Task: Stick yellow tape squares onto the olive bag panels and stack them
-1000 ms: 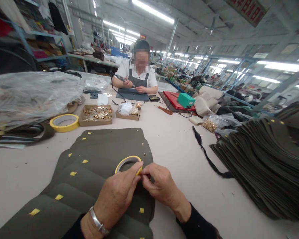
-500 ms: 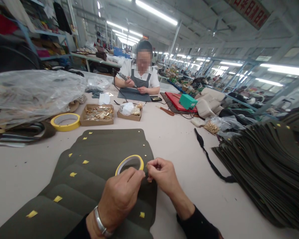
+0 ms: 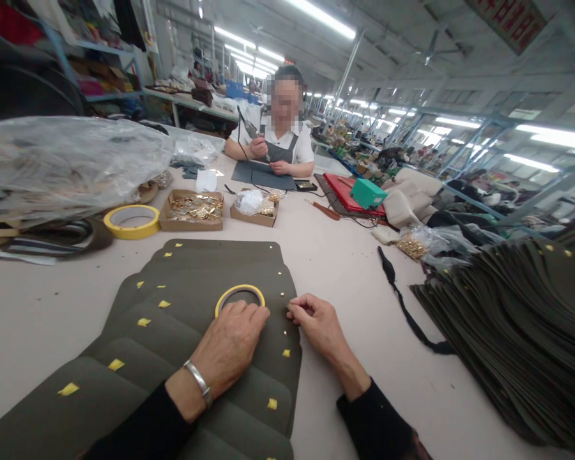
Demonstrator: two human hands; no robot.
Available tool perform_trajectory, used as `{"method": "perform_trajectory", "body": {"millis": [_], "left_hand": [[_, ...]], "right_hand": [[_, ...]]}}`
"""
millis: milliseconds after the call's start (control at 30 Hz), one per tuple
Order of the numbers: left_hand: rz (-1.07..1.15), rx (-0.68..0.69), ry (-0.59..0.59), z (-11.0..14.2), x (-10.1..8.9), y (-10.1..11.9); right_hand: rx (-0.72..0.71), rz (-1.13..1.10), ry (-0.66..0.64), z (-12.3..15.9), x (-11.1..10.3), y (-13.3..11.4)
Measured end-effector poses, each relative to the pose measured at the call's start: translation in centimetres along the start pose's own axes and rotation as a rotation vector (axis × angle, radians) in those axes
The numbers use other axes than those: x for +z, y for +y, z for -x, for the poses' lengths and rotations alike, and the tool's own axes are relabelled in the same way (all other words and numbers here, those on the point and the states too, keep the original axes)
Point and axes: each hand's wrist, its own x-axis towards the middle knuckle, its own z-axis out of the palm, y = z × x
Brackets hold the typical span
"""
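Yellow tape roll [image 3: 242, 288] is located over the olive panels [image 3: 172, 354] on the surface [image 3: 347, 294], inward of the panels' right edge. Its near rim is gripped by the left hand [image 3: 230, 342]. The right hand [image 3: 319, 324] is positioned at that edge, fingertips pinched; whether anything is held cannot be told. Since the earlier frame, the roll has been shifted left, the hands have been moved farther apart, and a gold stud [image 3: 285, 332] has been exposed beside the right edge.

left hand [image 3: 232, 338]: holding yellow tape roll [image 3: 240, 287] | right hand [image 3: 319, 322]: pinched, at edge of olive panels [image 3: 163, 345] | co-worker [image 3: 282, 152]: opposite
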Motion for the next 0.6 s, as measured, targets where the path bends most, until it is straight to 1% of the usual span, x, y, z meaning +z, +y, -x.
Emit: {"method": "perform_trajectory", "body": {"millis": [67, 133, 200, 267, 333, 467, 600], "left_hand": [[0.022, 0.005, -0.001, 0.5, 0.1, -0.1], [0.021, 0.001, 0.008, 1.0, 0.1, -0.3], [0.011, -0.005, 0.019, 1.3, 0.2, -0.4], [0.008, 0.003, 0.031, 1.5, 0.3, -0.6], [0.005, 0.010, 0.041, 1.5, 0.4, -0.7], [0.004, 0.011, 0.068, 1.5, 0.6, -0.7], [0.007, 0.011, 0.071, 1.5, 0.6, -0.6]], "right_hand": [[0.051, -0.051, -0.044, 0.1, -0.5, 0.0], [0.145, -0.061, -0.130, 0.5, -1.0, -0.1], [0.232, -0.010, -0.215, 1.1, -1.3, -0.2], [0.246, 0.075, -0.256, 1.7, -1.3, -0.4], [0.187, 0.169, -0.266, 2.2, -1.1, -0.6], [0.017, 0.347, -0.250, 2.5, -0.7, -1.1], [-0.095, 0.506, -0.234, 2.5, -0.3, -1.8]]}}
